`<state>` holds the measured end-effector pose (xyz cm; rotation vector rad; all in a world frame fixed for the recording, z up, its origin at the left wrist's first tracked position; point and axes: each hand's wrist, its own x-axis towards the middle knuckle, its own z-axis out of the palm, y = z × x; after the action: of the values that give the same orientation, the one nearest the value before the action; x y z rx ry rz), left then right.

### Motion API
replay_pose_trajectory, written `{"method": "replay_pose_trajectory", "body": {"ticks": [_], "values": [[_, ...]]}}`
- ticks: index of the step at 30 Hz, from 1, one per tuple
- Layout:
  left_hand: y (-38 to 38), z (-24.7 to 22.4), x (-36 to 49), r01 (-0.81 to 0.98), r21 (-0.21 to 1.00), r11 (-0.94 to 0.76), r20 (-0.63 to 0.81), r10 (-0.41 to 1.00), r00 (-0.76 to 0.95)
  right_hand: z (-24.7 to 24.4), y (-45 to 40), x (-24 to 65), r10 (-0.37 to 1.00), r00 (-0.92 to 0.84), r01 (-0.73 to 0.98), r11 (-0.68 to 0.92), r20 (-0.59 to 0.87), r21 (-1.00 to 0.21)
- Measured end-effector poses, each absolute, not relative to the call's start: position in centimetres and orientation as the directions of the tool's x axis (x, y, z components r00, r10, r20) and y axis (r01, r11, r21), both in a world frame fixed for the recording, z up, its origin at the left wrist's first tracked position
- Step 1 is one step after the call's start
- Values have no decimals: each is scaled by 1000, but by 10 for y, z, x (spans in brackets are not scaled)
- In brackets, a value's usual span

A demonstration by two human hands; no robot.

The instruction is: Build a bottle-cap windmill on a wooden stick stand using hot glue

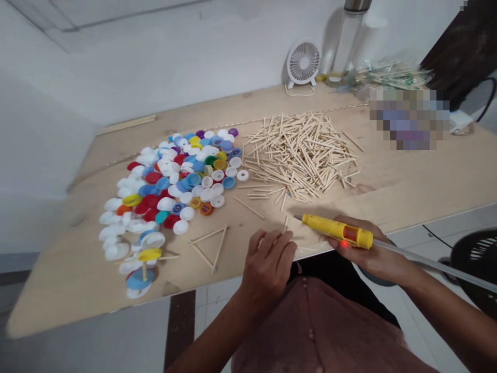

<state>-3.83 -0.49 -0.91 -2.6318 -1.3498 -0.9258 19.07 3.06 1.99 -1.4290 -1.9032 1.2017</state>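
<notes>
My right hand grips a yellow hot glue gun with a red light glowing on it. Its nozzle points left, and a long clear glue stick sticks out of its back end. Close to the nozzle, my left hand is closed at the table's front edge, with a short wooden stick jutting from its fingertips. Left of that hand lies a triangle of wooden sticks. A big pile of sticks spreads beyond both hands.
Many coloured bottle caps cover the left part of the wooden table; some are joined to sticks near the front. At the back stand a small white fan, a clear bottle and bagged sticks. A black basket is at the right.
</notes>
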Motion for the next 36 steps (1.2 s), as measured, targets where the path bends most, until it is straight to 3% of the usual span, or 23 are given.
{"method": "replay_pose_trajectory", "body": {"ticks": [5,21,36], "values": [[-12,-15,-48,768,274,-578,516,763,390,20,31,183,907,-376,573,67,-189,-817],[-8,-21,-46,751,274,-601,514,751,414,16,35,171,901,-432,707,311,-40,-635],[-8,-23,-46,736,291,-612,541,739,401,12,35,173,898,-438,728,324,-46,-604]]}}
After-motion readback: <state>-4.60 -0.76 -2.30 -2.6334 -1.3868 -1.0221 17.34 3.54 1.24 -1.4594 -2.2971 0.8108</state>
